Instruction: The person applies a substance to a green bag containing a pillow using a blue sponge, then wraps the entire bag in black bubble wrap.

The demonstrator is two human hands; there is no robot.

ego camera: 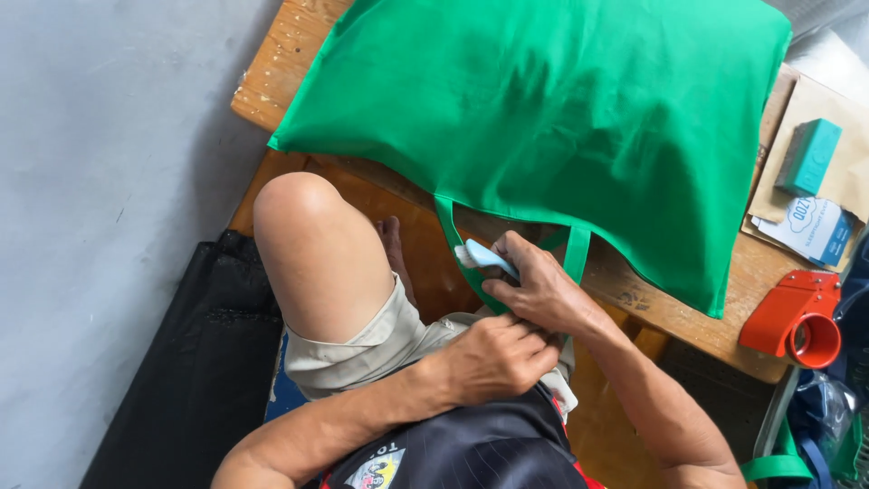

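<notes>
- Green bag (561,118): large non-woven fabric tote, lies flat on wooden bench (281,63), mouth edge hanging over the near side toward the person. Bag looks flat; contents can't be seen from this view.
- Bag handle (575,254): green strap loop drops from the mouth edge to the lap; both hands work at its lower end.
- Right hand (543,290): fingers curled together, clamped on a small light-blue tool (484,256) w/ white tip, held against the strap. Exact type of tool not clear.
- Left hand (493,358): fingers bunched tight, pinching the strap's lower part just under the right hand; the pinch point itself is hidden by the knuckles.
- Handling, judged: fabric is light, soft, floppy; no stiffness of its own, slides easily on the wood. Best hold approx. at the strap or the seamed mouth edge, where layers are doubled. Body panel will bunch if pinched.
- Orange tape dispenser (797,321): at bench's right end, well apart from the hands.
- Teal block (808,156): rests on brown paper envelope (842,109), far right; a white-blue printed pack (815,226) just below it.
- Clear plastic bag (824,403): lower right, beside green strap pieces; contents too blurred to tell.
- Black sheet (199,362): on grey floor, left of the bare knee (303,235).
</notes>
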